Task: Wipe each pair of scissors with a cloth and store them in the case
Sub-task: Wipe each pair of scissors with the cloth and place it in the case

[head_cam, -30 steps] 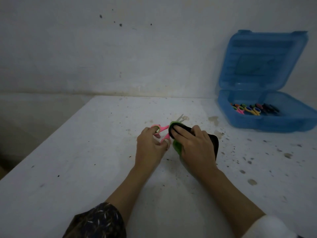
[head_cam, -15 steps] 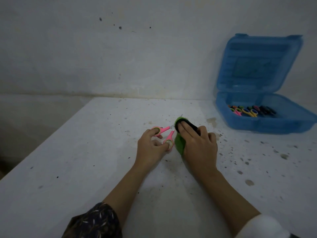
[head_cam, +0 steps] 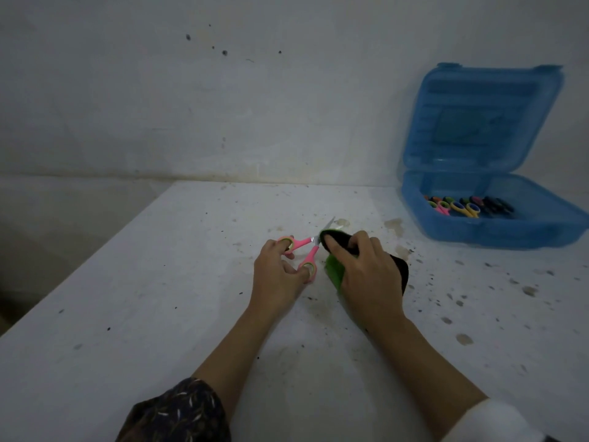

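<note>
Pink-handled scissors (head_cam: 304,250) lie at the middle of the white table, handles spread apart. My left hand (head_cam: 278,275) holds them with fingers through both finger loops. A green and black cloth (head_cam: 338,266) is wrapped over the blades, and my right hand (head_cam: 366,269) grips it, pressing on the blades. One silver blade tip (head_cam: 330,223) pokes out beyond the cloth. The open blue plastic case (head_cam: 497,231) sits at the far right, lid up against the wall, with several coloured scissors (head_cam: 468,207) inside.
The white table (head_cam: 159,314) is stained and speckled with dark spots, mostly on its right side. A grey wall (head_cam: 223,106) runs along the table's far edge. The table's left edge drops off diagonally.
The scissor handles have opened wider in my left hand. My right hand with the cloth has stayed on the blades, shifting slightly along them. The view moved a little.
</note>
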